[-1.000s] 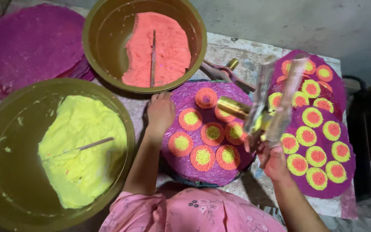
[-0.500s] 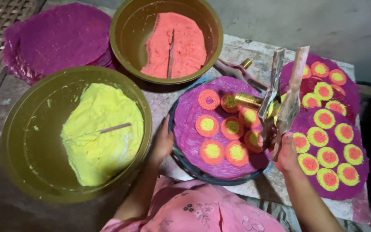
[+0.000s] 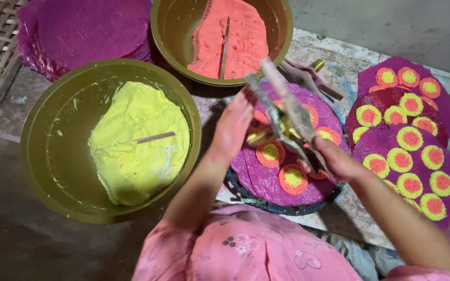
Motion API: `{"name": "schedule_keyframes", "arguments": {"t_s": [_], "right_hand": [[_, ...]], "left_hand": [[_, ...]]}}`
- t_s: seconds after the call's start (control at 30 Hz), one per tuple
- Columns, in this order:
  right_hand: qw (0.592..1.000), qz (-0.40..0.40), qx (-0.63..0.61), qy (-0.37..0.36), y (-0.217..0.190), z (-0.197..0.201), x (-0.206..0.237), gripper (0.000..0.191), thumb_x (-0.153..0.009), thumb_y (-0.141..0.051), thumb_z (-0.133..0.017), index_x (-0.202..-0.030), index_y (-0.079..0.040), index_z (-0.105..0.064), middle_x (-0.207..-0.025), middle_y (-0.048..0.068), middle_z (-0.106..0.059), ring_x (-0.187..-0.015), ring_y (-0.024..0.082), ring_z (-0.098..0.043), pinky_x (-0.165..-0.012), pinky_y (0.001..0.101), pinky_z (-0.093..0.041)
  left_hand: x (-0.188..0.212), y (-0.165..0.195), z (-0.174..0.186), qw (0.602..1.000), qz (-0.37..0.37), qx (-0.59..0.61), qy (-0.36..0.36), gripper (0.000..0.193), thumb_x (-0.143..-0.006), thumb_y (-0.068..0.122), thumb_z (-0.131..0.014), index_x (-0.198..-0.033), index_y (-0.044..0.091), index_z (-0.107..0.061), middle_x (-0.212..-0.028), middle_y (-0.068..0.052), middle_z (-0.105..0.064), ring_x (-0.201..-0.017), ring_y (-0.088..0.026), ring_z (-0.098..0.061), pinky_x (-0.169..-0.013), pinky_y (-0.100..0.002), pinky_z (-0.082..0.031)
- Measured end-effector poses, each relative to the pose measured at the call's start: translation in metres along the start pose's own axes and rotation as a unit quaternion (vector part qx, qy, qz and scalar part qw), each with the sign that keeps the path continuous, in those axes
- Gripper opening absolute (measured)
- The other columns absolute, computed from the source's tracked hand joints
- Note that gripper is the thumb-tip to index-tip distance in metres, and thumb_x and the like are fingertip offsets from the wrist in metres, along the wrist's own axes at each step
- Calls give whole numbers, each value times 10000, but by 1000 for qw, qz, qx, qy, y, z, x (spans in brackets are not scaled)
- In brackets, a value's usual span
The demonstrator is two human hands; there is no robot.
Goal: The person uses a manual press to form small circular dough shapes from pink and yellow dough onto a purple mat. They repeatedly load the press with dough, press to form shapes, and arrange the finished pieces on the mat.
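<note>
A wide olive-green basin (image 3: 42, 156) at the near left holds a mound of bright yellow paste (image 3: 139, 140) with a thin stick (image 3: 149, 138) lying across it. A second basin (image 3: 170, 31) at the far centre holds salmon-pink paste (image 3: 235, 36) with another stick (image 3: 225, 44) laid in it; its far rim is cut off by the frame. Between the hands, a round dark tray (image 3: 246, 190) carries a purple sheet (image 3: 266, 179) dotted with orange-and-yellow rounds (image 3: 292, 178). The right hand (image 3: 334, 158) is closed around the lower end of a metal press tool (image 3: 282, 117) with a brass barrel, held tilted above the tray; motion blur smears its handles. The left hand (image 3: 233, 125) is open with fingers together, flat against the tool's left side; whether it grips cannot be told. Finished purple sheets (image 3: 407, 140) with rounds lie at the right, plain purple sheets (image 3: 84, 31) at the far left. Another tool (image 3: 313, 75) behind the tray is partly hidden.
</note>
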State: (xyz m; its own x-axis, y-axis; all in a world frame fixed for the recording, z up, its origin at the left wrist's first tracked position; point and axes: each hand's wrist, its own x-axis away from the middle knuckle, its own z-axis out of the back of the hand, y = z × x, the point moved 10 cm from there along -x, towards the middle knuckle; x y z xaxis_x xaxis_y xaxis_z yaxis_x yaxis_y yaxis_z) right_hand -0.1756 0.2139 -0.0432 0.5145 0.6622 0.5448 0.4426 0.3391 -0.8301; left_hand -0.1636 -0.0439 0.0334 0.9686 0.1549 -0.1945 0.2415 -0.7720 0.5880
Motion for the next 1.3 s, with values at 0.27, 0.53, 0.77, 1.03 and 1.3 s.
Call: {"name": "schedule_keyframes", "arguments": {"t_s": [0.27,0.53,0.77,1.03,1.3], "right_hand": [[945,-63,283,151,-73,27,-22,776,-1003,-667,-349,-990,20,-708,-771,140,-702,-699,244,-669,-627,377,-531],[874,69,428,221,-97,5,-52,763,-991,-645,-339,-1100,28,-681,-755,185,-671,-711,283,-643,-709,463,-488],[865,101,458,180,-103,18,-58,759,-1036,-617,-330,-1082,42,-703,-779,169,-655,-740,255,-625,-745,445,-475],[936,277,216,18,-101,-9,-61,606,-1096,-554,-348,-1068,-21,-635,-787,35,-613,-688,144,-543,-612,324,-419],[867,390,161,264,-172,150,-6,565,-1076,-578,-508,-1179,-30,-601,-868,46,-577,-757,140,-522,-688,331,-416]], "left_hand": [[-103,-29,1,959,38,275,-57,295,-1037,413,-591,-910,157,-517,-800,28,-467,-801,-150,-517,-926,-402,-491],[-121,-10,4,967,14,239,-85,276,-991,392,-603,-847,200,-467,-730,67,-413,-685,-113,-464,-814,-357,-489],[-124,-24,18,973,8,230,-6,282,-968,398,-578,-810,202,-451,-682,68,-399,-646,-112,-454,-764,-358,-473],[-119,20,-23,996,-31,51,-72,315,-1024,392,-585,-1054,78,-584,-991,-41,-591,-979,-178,-579,-932,-365,-462],[16,24,16,910,-59,-408,48,258,-1055,182,-582,-1234,-4,-581,-1121,-86,-620,-1039,-173,-590,-977,-301,-492]]}}
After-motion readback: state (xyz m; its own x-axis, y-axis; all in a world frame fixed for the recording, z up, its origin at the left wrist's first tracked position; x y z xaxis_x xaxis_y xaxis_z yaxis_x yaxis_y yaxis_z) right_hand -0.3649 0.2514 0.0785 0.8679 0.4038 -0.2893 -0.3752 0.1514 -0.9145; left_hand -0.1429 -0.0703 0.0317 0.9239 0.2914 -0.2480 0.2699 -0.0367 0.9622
